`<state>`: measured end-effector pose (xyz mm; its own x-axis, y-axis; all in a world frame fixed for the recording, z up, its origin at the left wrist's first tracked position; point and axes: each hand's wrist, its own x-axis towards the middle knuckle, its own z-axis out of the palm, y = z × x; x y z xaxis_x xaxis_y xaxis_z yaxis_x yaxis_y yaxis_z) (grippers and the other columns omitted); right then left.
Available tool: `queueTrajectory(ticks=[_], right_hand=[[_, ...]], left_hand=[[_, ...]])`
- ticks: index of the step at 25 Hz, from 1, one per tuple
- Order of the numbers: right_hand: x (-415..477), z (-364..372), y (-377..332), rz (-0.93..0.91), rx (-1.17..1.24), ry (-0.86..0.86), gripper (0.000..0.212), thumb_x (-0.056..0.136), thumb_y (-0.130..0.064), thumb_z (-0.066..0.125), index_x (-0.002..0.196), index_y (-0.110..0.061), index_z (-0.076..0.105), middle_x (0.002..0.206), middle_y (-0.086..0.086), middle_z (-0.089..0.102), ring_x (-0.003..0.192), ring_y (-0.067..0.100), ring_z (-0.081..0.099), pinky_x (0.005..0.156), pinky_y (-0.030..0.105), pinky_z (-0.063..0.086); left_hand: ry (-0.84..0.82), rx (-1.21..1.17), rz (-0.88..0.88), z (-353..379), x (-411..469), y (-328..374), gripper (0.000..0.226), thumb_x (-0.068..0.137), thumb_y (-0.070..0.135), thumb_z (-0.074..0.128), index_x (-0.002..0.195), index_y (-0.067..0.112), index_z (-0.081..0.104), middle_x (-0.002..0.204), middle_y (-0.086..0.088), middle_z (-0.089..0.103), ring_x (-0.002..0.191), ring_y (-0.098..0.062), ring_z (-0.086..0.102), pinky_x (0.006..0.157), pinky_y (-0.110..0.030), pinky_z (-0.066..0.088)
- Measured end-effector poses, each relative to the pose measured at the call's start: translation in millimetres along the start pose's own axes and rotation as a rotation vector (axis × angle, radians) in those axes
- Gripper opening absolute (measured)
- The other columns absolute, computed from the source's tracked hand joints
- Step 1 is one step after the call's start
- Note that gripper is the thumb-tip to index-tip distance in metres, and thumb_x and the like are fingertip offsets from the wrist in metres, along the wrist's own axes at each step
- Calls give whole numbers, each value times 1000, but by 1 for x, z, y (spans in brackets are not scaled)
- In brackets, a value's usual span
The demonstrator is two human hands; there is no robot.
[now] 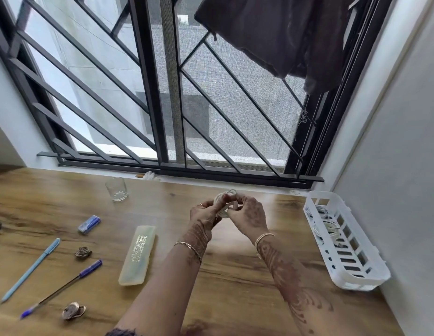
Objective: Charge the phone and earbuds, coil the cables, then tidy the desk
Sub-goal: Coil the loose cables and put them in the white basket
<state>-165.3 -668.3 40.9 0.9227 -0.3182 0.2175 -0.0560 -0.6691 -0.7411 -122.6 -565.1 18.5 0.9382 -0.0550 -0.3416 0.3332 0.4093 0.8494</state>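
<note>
Both hands are raised over the middle of the wooden desk [235,275] with a coiled white cable [225,204] between them. My left hand [204,215] grips the left side of the coil. My right hand [248,213] pinches its right side and top loop. At the right edge of the desk lies a white slotted basket [371,275] that holds more white cables [328,227]. No phone or earbuds are in sight.
A pale pencil case [138,254] lies left of my arms. Further left are a light blue pen [31,269], a dark blue pen [63,287], a blue eraser box [89,223], two small metal trinkets [83,252] and a glass [116,189] near the window sill.
</note>
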Motion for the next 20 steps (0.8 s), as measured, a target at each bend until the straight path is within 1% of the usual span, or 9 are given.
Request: queueTrajectory(ticks=[3,4,6,8,10,14,16,18,20], right_hand=[[1,-1,-6,-42,-159,-2,20,72,-26,64,91,-29,72,87,0,75,87,26,68,70,24,45],[3,-2,-7,-45,-190,5,19,72,-29,66,90,-30,71,87,-1,75,87,26,68,70,24,45],[6,-4,-5,-11,-216,18,20,71,-31,68,91,-31,71,89,-1,75,91,25,66,76,26,48],[8,-6,-2,20,-224,19,23,72,-29,67,94,-30,72,93,0,74,97,25,64,82,28,48],[9,-6,0,10,-264,21,24,73,-29,68,97,-30,71,94,0,73,99,25,63,84,29,49],[10,-7,-1,-36,-324,21,32,72,-39,73,101,-29,69,93,0,74,96,24,64,81,31,50],[8,-7,-3,-73,-370,39,27,76,-36,68,102,-29,68,94,2,73,96,26,64,79,31,50],[6,-7,-5,-132,-421,73,21,79,-31,65,99,-27,69,104,0,67,95,26,63,73,31,50],[6,-9,-6,-196,-488,90,22,78,-31,67,98,-21,70,118,-2,54,94,25,60,69,32,52]], left_hand=[[-43,45,12,-2,-2,1,21,70,12,82,78,5,63,67,-7,66,53,-13,60,49,-19,51],[-69,51,13,-2,-3,2,21,71,9,82,81,2,65,71,-10,66,53,-12,62,50,-20,51],[-113,67,29,-2,-5,4,16,72,0,77,84,0,66,75,-12,67,52,-10,64,51,-19,53],[-134,107,67,-2,-6,5,15,72,-6,74,82,2,68,71,-9,69,54,-10,65,54,-19,54],[-140,146,101,-1,-7,6,15,71,-7,74,79,5,69,67,-5,70,58,-11,65,57,-21,55],[-114,205,133,3,-8,7,14,72,-6,73,75,7,68,65,-4,69,56,-10,65,55,-20,54],[-89,220,134,4,-6,8,13,74,-6,71,75,7,67,65,-5,68,53,-8,64,53,-19,53],[-63,253,142,6,-4,8,15,77,-7,66,74,8,64,66,-7,66,49,-7,63,50,-19,53],[-23,320,167,7,-1,7,16,77,-6,64,72,9,63,67,-9,65,52,-12,63,53,-22,55]])
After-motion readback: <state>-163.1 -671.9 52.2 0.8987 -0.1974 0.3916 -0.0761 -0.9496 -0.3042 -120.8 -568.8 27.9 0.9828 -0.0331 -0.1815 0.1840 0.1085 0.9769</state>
